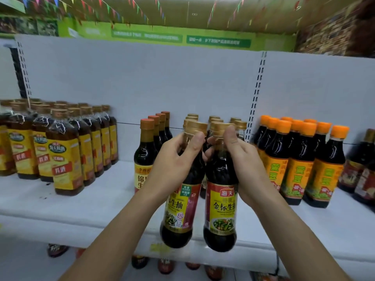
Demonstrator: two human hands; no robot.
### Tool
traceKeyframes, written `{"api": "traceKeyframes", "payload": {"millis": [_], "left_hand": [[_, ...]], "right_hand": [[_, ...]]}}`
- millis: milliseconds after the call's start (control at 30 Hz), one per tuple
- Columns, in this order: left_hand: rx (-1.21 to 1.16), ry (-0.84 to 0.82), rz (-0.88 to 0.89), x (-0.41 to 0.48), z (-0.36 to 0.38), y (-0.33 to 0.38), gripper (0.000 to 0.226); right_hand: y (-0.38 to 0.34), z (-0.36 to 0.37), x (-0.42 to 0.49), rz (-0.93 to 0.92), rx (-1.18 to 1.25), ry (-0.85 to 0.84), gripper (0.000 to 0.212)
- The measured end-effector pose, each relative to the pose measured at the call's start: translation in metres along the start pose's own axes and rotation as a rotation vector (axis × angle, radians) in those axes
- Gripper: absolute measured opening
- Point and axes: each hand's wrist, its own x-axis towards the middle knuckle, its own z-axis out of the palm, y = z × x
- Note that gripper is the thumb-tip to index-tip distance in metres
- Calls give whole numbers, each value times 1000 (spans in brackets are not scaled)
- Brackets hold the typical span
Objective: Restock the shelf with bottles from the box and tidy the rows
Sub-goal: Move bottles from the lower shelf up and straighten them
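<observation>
While the left hand (174,159) curls its fingers and thumb round the neck of the left bottle (178,209), the right hand (241,157) grips the neck of the right bottle (221,209) in the same way, thumb pressed just under the gold cap. Both dark bottles hang in the air in front of the white shelf (81,209), just beside each other, with their bases over its front edge. The left one tilts, base swung to the left; the right one is near upright, its red and yellow label facing the camera. Behind them on the shelf stand gold-capped bottles (237,123) in short rows. To their left runs a single file of brown-capped bottles (146,147), and farther left a block of shrink-wrapped bottles (63,159) with yellow labels. To the right stand orange-capped bottles (300,159).
</observation>
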Motion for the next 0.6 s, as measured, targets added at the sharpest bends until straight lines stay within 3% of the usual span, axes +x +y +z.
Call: {"api": "traceKeyframes", "payload": {"millis": [600], "left_hand": [[23, 57, -38, 26, -2, -54, 46]], "right_hand": [[54, 4, 30, -149, -80, 97, 61]]}}
